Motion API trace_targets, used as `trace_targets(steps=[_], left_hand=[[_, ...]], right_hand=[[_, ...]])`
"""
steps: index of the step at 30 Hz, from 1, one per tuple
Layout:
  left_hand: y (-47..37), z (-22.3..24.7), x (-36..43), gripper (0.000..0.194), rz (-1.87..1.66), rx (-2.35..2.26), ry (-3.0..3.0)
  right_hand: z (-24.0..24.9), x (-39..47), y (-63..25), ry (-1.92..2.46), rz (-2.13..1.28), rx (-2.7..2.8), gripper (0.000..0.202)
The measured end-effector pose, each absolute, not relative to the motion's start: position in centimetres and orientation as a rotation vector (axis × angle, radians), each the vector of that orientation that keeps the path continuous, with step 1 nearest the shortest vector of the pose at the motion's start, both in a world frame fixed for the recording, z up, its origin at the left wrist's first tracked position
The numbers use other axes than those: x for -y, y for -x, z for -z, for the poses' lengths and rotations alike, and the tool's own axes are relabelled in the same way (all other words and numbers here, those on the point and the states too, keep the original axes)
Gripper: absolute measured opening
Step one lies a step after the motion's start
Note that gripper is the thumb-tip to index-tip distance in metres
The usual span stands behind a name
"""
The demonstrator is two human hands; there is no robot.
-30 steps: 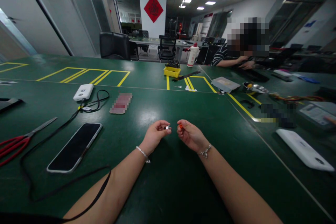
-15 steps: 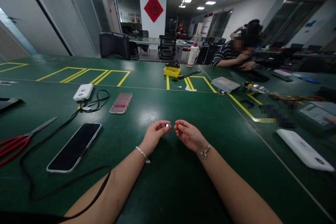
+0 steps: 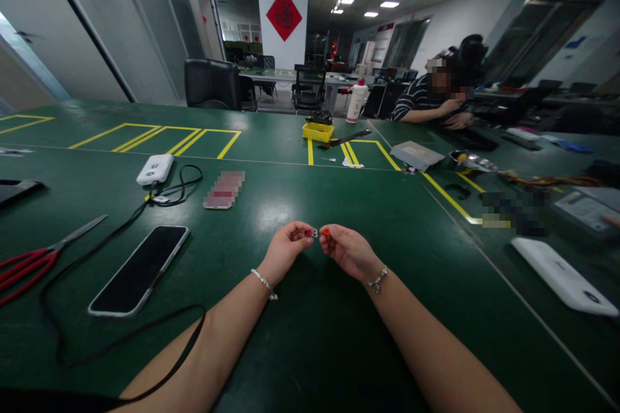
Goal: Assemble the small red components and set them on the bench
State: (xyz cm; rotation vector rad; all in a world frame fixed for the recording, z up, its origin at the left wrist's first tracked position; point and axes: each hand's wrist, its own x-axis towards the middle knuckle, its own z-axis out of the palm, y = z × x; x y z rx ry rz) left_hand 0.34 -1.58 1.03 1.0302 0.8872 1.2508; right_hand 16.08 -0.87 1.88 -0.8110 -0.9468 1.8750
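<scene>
The likeliest trouble is a drop: the left hand point(image 3: 290, 242) pinches a small metal piece point(image 3: 312, 233) with some red on it between thumb and fingers, and the right hand point(image 3: 349, 250) grips a small orange piece point(image 3: 326, 231) the same way, so a slack or off-centre pinch could let either one slip. Both pieces are raised over the middle of the green table point(image 3: 281, 203), facing each other with a narrow gap between. If they came together tilted, they would probably knock aside; the fingers hide too much to tell how well the ends line up. A second risk is the black cord point(image 3: 205, 313), which loops beside the left forearm and appears to cross it low down; a wide sweep of that arm could snag it and tug the white pack point(image 3: 155, 170) it runs towards. The scissors point(image 3: 54, 249) lie further left with the blades pointing away, past the dark phone point(image 3: 140, 271). Bare tabletop surrounds both hands, with more room in front and to the right, as far as the white case point(image 3: 564, 274); the far edge runs beyond the yellow bin point(image 3: 317, 132), and the near edge is out of view
</scene>
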Motion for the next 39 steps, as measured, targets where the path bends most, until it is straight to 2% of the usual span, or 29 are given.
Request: trace_targets(steps=[7, 11, 17, 30, 34, 39], left_hand=[[-0.3, -0.9, 1.5, 0.024, -1.251, -0.854, -0.986], [-0.2, -0.7, 1.4, 0.018, -1.226, -0.868, -1.016], [-0.3, -1.0, 1.5, 0.018, -1.224, -0.929, -1.051], [-0.7, -1.2, 1.9, 0.014, -1.291, -1.159, -1.348], [-0.7, -1.2, 2.1, 0.013, -1.359, -1.284, -1.479], [-0.7, -1.5, 2.4, 0.011, -1.416, -1.371, -1.503]], right_hand=[[-1.9, 0.8, -16.2, 0.825, -1.849, 0.884, 0.017], [-1.8, 0.7, -16.3, 0.823, -1.826, 0.858, 0.023], [-1.8, 0.9, -16.0, 0.842, -1.724, 0.923, 0.020], [-1.8, 1.7, -14.5, 1.077, -1.236, 1.236, 0.016], [-2.0, 2.4, -13.8, 1.121, -0.996, 1.387, 0.021], [-1.9, 2.8, -13.2, 1.076, -0.910, 1.480, 0.028]])
